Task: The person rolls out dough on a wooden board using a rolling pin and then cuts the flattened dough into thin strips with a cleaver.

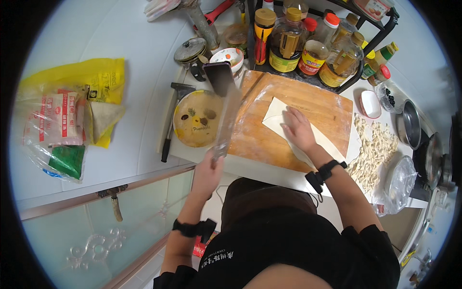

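My left hand (208, 177) grips the handle of a kitchen cleaver (227, 121), whose broad blade is blurred. The blade hangs over the left edge of a wooden cutting board (249, 139). On the board lies a folded sheet of pale dough (275, 115), with its lower end reaching the front edge. Resting flat on this dough is my right hand (299, 130), fingers partly spread and nothing grasped. Strips of cut dough (377, 151) lie in a loose heap right of the board.
Sauce bottles (288, 47) crowd a black rack behind the board. A round pineapple-print plate (196, 119), a phone (219, 77) and a black-handled tool (169, 124) are at left. Plastic-wrapped packets (57, 115) lie farther left. A metal bowl (409, 123) and plastic-covered dish (399, 180) flank the strips.
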{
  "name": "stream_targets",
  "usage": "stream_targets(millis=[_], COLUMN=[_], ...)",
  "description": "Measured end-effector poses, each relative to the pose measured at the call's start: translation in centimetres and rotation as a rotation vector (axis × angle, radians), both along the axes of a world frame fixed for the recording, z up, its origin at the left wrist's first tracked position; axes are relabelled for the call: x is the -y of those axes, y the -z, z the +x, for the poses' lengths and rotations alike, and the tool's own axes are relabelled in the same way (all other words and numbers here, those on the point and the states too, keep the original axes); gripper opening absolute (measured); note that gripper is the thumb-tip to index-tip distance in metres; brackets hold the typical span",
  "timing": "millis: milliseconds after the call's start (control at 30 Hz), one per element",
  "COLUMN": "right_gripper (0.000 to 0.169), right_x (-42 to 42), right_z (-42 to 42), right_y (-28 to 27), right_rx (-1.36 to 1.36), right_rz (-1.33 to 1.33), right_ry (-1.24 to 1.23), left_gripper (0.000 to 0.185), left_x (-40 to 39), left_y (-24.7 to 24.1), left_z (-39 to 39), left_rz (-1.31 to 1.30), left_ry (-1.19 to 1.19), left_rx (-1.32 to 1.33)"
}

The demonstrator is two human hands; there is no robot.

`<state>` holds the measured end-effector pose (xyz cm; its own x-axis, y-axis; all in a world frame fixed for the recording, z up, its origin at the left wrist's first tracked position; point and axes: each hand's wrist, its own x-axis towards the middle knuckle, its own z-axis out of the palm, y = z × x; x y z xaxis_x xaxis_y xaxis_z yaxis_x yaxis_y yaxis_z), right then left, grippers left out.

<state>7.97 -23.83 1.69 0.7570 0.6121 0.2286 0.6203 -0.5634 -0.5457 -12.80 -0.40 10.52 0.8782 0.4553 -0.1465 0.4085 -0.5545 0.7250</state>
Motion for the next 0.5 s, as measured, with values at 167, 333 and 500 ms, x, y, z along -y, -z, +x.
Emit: stream_targets(millis=[167,333,500], right_gripper=[0.031,0.020,0.020], right_x=[-3.0,-4.7,-5.0], right_z=[1.5,2.2,2.2], right_y=[1.5,1.9,1.9], right_rx=[-0.051,-0.008,-0.015], right_rz=[0.127,0.087,0.032], right_ry=[0.145,0.293,0.356], left_gripper=[0.034,0.035,0.035], left_x=[4.6,6.3,6.5], left_y=[0.8,1.6,2.2], left_z=[6.2,8.8,9.3], left_rz=[0.173,0.372,0.389], left_ry=[0.152,0.261,0.294], left_rx=[-0.041,-0.029,-0.050])
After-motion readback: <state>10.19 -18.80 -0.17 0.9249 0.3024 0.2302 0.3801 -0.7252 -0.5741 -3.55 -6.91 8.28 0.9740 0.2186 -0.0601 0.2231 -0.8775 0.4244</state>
